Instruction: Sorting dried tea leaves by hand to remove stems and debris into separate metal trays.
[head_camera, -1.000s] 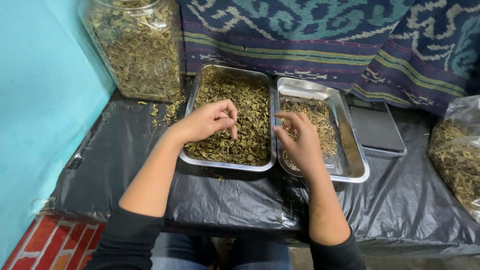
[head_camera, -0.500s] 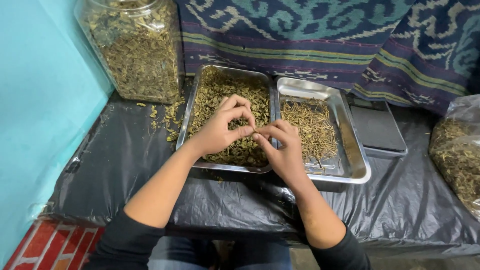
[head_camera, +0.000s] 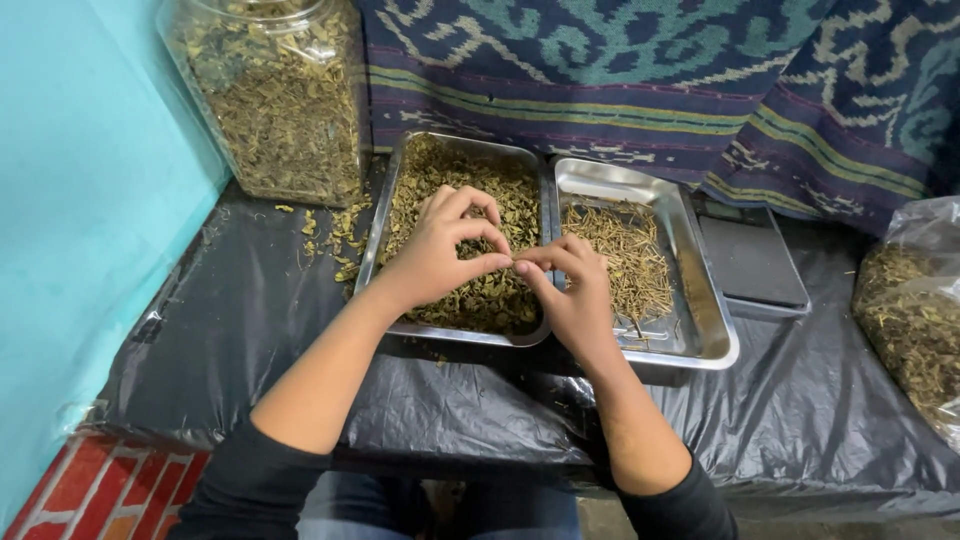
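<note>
A: Where are the hands?

B: Both meet over the left tray (head_camera: 372, 240), the steel one heaped with dried green leaves (head_camera: 500, 200). The left hand (head_camera: 435, 262) and the right hand (head_camera: 572, 298) touch at thumb and forefinger tips, right above the rail where the two trays butt together.

A: Is the grip closed on something?

B: Each hand's grip is pinched tight, fingertip to fingertip. A small bit of leaf or stalk seems to be nipped between them, but it is too small to make out for sure.

A: And the other tray?

B: The right tray (head_camera: 700, 290), at three o'clock from the hands, carries a thin scatter of pale stems (head_camera: 625, 250), with bare steel at its twelve o'clock end and along the near edge.

A: How far along does the sorting look?

B: Early to middling, I'd judge. The stem pile is modest and the leaf tray is still full, so most of the picking is left.

A: What else is about?

B: A big clear jar (head_camera: 275, 100) of the same leaves at eleven o'clock, loose crumbs on the black plastic sheet (head_camera: 250, 310) over the bench, a flat dark scale (head_camera: 752, 262) beyond the right tray, a clear bag of leaves (head_camera: 910, 320) at three o'clock, and a patterned woven cloth (head_camera: 650, 70) at twelve.
</note>
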